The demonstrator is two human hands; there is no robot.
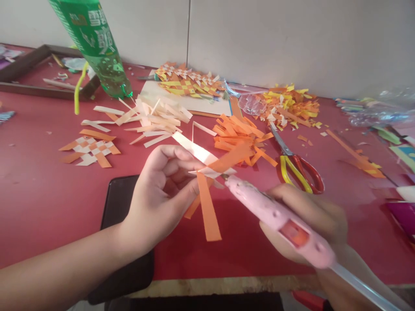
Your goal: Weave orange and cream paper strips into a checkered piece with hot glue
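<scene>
Between the thumb and fingers of my left hand (pixel 165 190) is a small weave of orange and white paper strips (pixel 209 211), its loose ends sticking out several ways. My right hand (pixel 311 216) is wrapped round a pink hot glue gun (pixel 256 201), with a clear glue stick coming out of its back end. The gun's metal nozzle touches or nearly touches the woven strips at their right side. Just beyond my hands lie a pile of cream strips (pixel 155 114) and a pile of orange strips (pixel 240 134).
Scissors with yellow and red handles (pixel 298 172) lie at the right. A black phone (pixel 119 203) rests under my left forearm. A green bottle (pixel 97 47) stands by a dark frame (pixel 19 86). Finished weaves (pixel 90 149) and paper scraps (pixel 288 106) lie around the red table (pixel 39 194).
</scene>
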